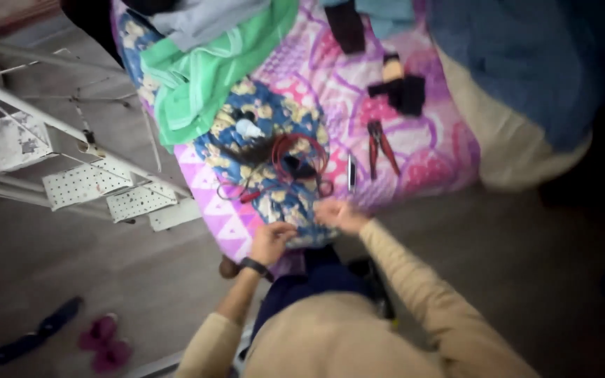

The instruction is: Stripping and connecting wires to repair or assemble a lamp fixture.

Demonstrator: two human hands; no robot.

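Both hands, left hand and right hand, pinch the edge of the floral cloth on the bed. The cloth looks soft and light; wires lie on it.

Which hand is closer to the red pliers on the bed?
The right hand, just below and left of the red pliers. The left hand is farther left and lower.

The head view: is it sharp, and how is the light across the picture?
Head view: soft overall, with motion blur strongest on the right hand and left hand; the red wires and pliers are smeared but recognisable. Light is even on the patterned bedspread, while the right edge and lower right corner fall into dark shadow. No glare shows.
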